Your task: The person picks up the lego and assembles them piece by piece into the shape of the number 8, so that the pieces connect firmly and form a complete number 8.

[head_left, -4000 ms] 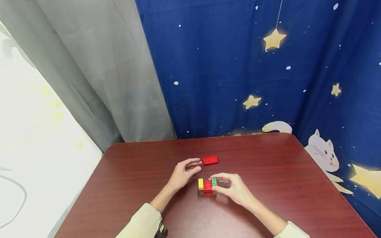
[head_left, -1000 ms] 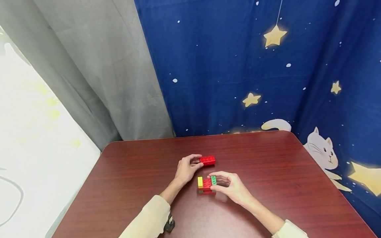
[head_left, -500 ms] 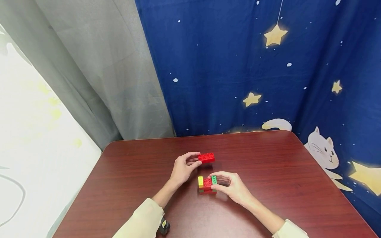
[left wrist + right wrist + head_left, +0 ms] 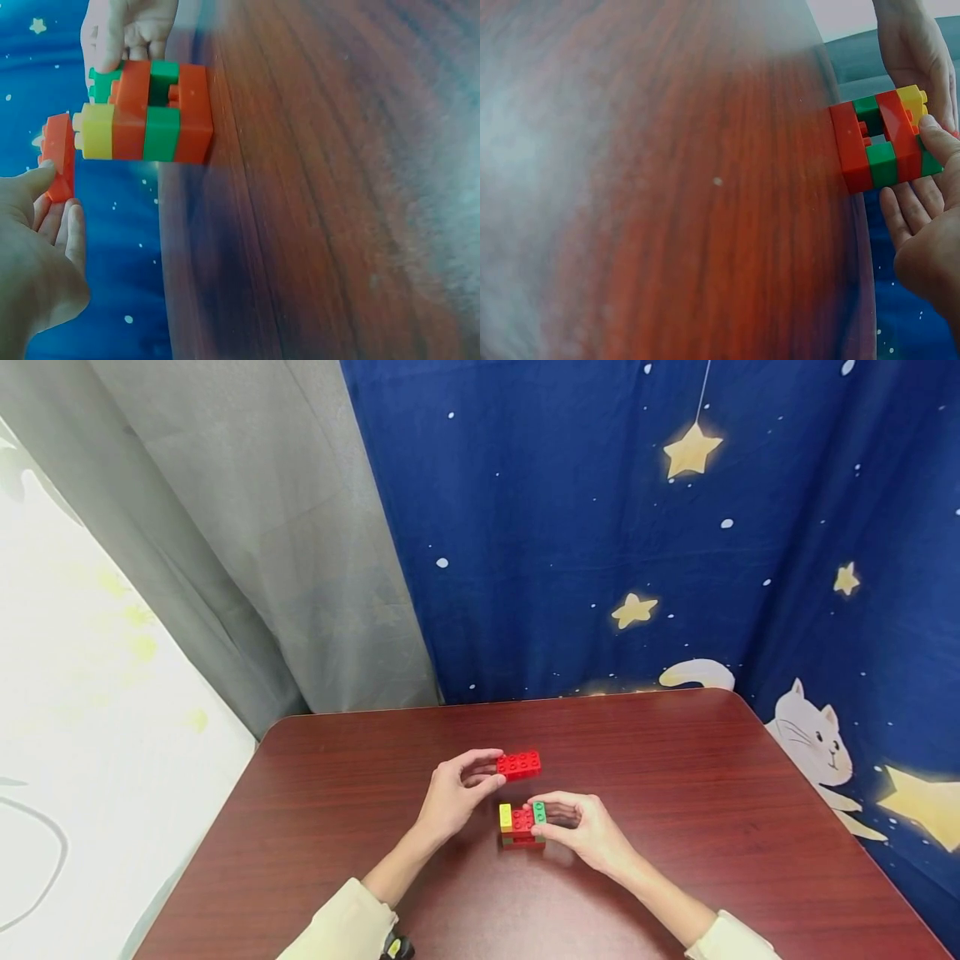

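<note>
My left hand point(image 4: 452, 795) pinches a red toy building brick point(image 4: 518, 765) by its left end, thumb on the near side and fingers on the far side. In the left wrist view this red brick point(image 4: 58, 156) is raised to about the height of the stack's top studs. A stack of bricks point(image 4: 522, 827) stands on the table: red base, green bricks at both ends, a red brick across them. On top sit a yellow brick point(image 4: 506, 817) at the left and a green brick point(image 4: 539, 812) at the right. My right hand point(image 4: 591, 833) grips the stack's right end, thumb and fingers at the green brick.
The dark red wooden table point(image 4: 337, 802) has rounded far corners. Behind it hang a blue star-patterned curtain point(image 4: 555, 543) and a grey curtain point(image 4: 247, 527). A dark wrist device point(image 4: 397, 947) shows by the left sleeve.
Four seconds ago the red brick lay on the table, apart from my left hand. The hand then took hold of it, lifted it and drew it slightly left. My right hand stayed at the stack.
</note>
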`<action>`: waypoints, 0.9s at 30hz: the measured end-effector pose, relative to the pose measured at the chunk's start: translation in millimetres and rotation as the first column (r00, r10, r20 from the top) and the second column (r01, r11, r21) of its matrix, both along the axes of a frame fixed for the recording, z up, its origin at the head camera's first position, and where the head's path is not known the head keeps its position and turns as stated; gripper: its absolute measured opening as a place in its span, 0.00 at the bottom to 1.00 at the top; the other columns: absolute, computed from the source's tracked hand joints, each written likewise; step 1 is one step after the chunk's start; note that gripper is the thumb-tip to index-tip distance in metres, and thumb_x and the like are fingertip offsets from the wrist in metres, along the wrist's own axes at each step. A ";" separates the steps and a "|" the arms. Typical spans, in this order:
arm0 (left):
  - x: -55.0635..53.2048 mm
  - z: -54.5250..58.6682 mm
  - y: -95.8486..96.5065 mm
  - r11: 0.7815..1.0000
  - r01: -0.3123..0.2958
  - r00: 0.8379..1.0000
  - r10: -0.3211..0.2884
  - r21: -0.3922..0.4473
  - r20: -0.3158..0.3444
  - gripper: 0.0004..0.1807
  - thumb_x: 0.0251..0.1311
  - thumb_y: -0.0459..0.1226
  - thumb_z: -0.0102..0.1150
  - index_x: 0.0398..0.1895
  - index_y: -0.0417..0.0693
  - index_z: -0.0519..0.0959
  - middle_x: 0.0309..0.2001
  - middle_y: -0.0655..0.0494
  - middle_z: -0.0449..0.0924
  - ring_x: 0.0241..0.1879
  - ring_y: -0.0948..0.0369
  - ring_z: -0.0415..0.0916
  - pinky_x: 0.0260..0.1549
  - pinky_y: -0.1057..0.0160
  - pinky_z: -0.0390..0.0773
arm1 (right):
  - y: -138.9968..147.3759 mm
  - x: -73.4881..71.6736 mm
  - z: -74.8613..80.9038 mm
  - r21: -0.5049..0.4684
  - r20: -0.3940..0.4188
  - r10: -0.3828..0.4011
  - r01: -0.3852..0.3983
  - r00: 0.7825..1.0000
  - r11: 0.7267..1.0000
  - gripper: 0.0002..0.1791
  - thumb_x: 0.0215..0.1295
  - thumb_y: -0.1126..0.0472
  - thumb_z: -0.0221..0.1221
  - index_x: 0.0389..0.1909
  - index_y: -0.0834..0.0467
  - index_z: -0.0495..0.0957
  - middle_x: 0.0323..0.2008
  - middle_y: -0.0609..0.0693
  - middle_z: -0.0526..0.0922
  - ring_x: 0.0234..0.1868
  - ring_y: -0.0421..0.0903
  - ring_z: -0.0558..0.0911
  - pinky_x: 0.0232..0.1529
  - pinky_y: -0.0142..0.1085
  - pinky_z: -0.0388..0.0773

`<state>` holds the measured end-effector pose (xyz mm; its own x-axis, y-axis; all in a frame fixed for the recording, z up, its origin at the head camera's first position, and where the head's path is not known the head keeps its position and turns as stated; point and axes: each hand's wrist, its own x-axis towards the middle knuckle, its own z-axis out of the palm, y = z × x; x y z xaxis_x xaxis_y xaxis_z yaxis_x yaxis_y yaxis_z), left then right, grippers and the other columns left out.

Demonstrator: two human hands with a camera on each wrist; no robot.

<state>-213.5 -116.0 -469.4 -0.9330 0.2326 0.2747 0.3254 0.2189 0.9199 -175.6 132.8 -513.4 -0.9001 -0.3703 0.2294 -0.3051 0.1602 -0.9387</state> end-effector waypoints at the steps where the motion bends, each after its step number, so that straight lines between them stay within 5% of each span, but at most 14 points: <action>1: 2.0 0.2 -0.5 1.000 0.004 1.000 -0.004 -0.001 0.000 0.22 0.62 0.30 0.76 0.60 0.43 0.86 0.55 0.49 0.88 0.52 0.52 0.87 0.53 0.59 0.85 | -0.2 0.0 0.0 0.003 0.001 -0.002 0.002 1.000 1.000 0.20 0.66 0.60 0.75 0.57 0.59 0.87 0.49 0.52 0.91 0.51 0.51 0.90 0.54 0.32 0.83; 14: 28.2 1.7 -6.1 0.998 0.050 0.999 -0.049 -0.025 0.021 0.22 0.62 0.30 0.76 0.60 0.47 0.86 0.54 0.57 0.88 0.49 0.60 0.87 0.54 0.62 0.84 | -2.3 0.5 0.7 0.013 0.021 -0.032 0.032 0.999 0.999 0.20 0.64 0.62 0.75 0.54 0.65 0.86 0.49 0.57 0.90 0.48 0.49 0.90 0.51 0.34 0.85; 27: 42.6 -6.5 -6.2 0.998 0.051 0.999 -0.051 -0.024 0.013 0.23 0.59 0.30 0.78 0.58 0.51 0.87 0.52 0.58 0.89 0.48 0.58 0.88 0.53 0.61 0.85 | -2.1 0.8 0.7 -0.010 0.051 -0.014 0.015 0.999 1.000 0.21 0.65 0.62 0.75 0.57 0.64 0.85 0.51 0.56 0.90 0.49 0.51 0.90 0.52 0.33 0.85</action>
